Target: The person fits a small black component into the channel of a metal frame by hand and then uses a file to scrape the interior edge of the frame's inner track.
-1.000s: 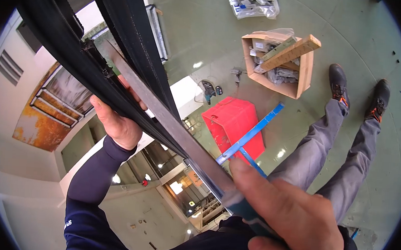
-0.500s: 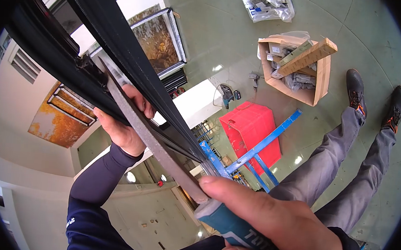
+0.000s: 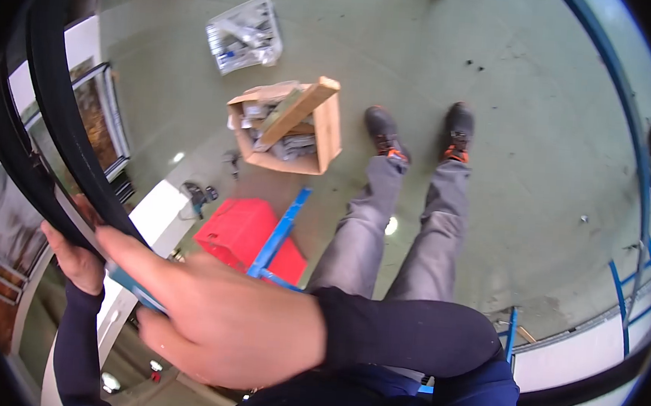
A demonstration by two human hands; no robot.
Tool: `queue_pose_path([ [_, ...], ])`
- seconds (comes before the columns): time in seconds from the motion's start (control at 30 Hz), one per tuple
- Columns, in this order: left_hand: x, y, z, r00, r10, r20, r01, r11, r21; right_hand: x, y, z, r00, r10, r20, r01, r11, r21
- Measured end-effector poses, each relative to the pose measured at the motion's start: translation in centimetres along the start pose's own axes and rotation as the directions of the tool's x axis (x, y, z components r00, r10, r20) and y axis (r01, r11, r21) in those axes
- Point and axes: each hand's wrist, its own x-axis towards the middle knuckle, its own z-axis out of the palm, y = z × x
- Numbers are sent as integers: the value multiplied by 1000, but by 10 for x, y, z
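Note:
My right hand [image 3: 234, 321] is closed round the teal handle of a file [image 3: 134, 288], its index finger stretched along the tool towards the blade. The grey blade runs up and left between the bars of a black frame [image 3: 73, 136]. At the left, my left hand [image 3: 79, 265] grips the lower black bar, with the thumb on the near side and fingertips showing beyond it. The file's tip lies against the frame and is hard to make out.
On the floor are a cardboard box [image 3: 334, 132] with wooden pieces, a clear-wrapped tray of parts [image 3: 270, 29], a red crate [image 3: 225, 230] and a cordless drill [image 3: 197, 198]. A blue metal stand [image 3: 278, 234] is near my legs. Blue racks [image 3: 623, 314] stand at the right.
My view has swung to the right, so the frame and both hands now sit further left. The file has slid forward along the frame, and my right hand is closer to my left.

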Motion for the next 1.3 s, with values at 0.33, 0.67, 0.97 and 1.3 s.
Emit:
queue_pose_path([
  [0.33,-2,13,25,944,262,198,-323,848,420,10,-17,-5,991,114,66,-101,981,-168],
  [0.67,2,47,42,972,81,219,-150,936,318,16,-47,1,938,343,41,-327,920,-216],
  [0.97,3,51,44,973,125,196,-177,944,278,25,-51,12,897,442,13,-423,865,-272],
  [1.3,-25,57,53,751,660,-38,-581,687,436,-286,-105,140,576,225,-786,-722,589,-362],
])
